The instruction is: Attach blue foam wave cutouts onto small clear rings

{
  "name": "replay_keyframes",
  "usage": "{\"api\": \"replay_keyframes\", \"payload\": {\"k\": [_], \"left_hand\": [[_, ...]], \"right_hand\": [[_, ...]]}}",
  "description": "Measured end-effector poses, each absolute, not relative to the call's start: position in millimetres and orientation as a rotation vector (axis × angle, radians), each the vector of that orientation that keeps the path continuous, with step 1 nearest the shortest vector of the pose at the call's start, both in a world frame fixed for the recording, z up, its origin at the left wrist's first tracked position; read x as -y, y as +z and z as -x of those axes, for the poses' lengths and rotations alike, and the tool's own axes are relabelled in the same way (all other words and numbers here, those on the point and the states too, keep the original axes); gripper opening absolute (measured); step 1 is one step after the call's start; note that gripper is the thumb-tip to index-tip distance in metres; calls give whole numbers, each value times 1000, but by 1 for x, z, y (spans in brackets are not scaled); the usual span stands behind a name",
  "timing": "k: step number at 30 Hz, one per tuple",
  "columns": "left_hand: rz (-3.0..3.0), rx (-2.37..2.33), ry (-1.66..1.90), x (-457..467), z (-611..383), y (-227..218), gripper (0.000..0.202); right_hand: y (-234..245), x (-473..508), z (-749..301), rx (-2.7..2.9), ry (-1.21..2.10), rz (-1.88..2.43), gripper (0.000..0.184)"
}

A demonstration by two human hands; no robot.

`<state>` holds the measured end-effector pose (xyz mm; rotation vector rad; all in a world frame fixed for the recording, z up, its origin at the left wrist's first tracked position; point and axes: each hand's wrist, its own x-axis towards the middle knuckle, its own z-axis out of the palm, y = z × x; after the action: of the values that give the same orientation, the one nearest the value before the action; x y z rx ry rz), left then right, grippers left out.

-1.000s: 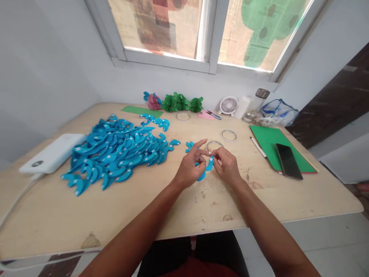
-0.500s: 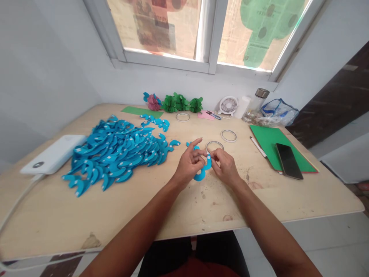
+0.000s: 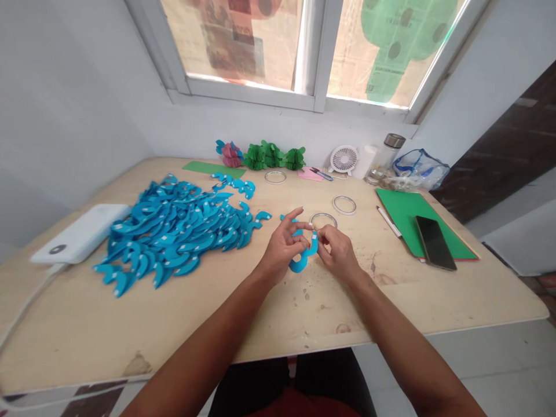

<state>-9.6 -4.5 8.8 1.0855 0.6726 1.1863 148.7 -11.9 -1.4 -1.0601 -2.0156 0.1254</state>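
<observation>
— While both hands meet just right of the blue pile [image 3: 174, 229], what's in them?
— One curved blue piece [image 3: 299, 264], lifted just off the surface [image 3: 260, 324]. Left hand [image 3: 284, 243] pinches it, fingers fanned; right hand [image 3: 336, 249] nips the white tab [image 3: 313, 234] at its tip.
— Which step?
— Tab work, I'd judge. Any next move wants a fine, steady pinch.

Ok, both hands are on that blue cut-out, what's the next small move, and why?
Probably pinch the white tab at the top end of the blue cut-out with the right hand and peel it, while the left hand steadies the piece: both hands meet right at that tab.
</observation>
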Motion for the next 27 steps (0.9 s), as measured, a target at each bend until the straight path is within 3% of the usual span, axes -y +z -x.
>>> {"api": "replay_keyframes", "payload": {"k": [11,27], "left_hand": [[-1135,-696,1227,5,9,10,70],[-1169,-626,1172,10,8,14,69]], "right_hand": [[4,15,-148,1651,443,1201,8],[5,16,-146,1661,392,1160,9]]}}
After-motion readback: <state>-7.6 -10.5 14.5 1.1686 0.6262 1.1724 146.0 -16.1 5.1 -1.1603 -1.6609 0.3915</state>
